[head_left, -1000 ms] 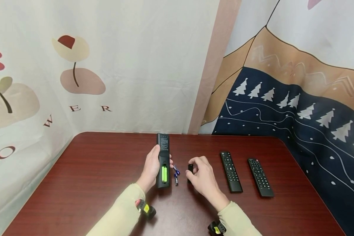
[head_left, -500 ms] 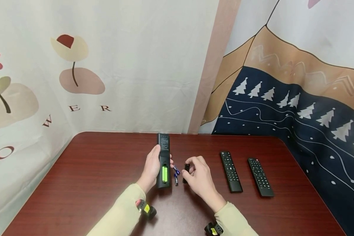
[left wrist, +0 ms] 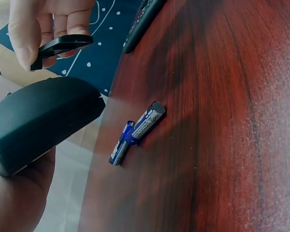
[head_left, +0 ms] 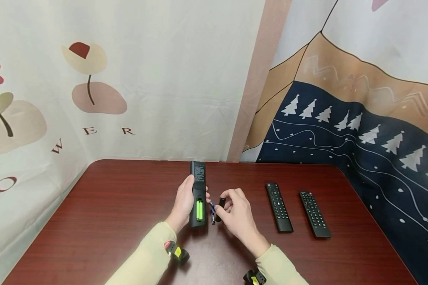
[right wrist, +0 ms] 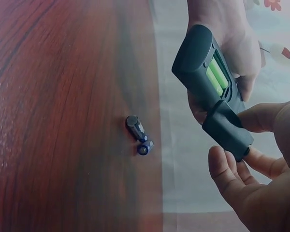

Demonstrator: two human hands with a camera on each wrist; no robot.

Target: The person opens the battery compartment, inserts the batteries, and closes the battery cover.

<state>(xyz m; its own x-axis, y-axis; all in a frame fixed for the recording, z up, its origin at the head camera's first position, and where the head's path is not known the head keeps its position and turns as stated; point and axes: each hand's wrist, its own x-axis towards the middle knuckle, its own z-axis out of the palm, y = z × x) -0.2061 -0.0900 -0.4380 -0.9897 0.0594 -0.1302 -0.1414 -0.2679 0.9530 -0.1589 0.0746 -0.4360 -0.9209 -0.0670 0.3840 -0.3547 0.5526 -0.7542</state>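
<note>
At lower centre of the frame, the left hand [head_left: 181, 204], fingers curled round it, holds a remote [head_left: 198, 192] with its back upward and two green batteries [head_left: 199, 209] in the uncovered compartment. To the right, blue batteries [left wrist: 147, 124] lie on the bench [head_left: 128, 198]; the right hand [head_left: 240, 215] pinches a black cover [head_left: 220, 209]. Two button-side-up remotes [head_left: 279, 208] occupy the lower right.

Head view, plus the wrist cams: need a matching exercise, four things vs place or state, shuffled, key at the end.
1. green batteries
2. blue batteries
3. battery cover
4. left hand

A. gripping the remote
B. lying on the table
C. set into the back of the held remote
D. pinched by the right hand

Pairs: 1-C, 2-B, 3-D, 4-A
</note>
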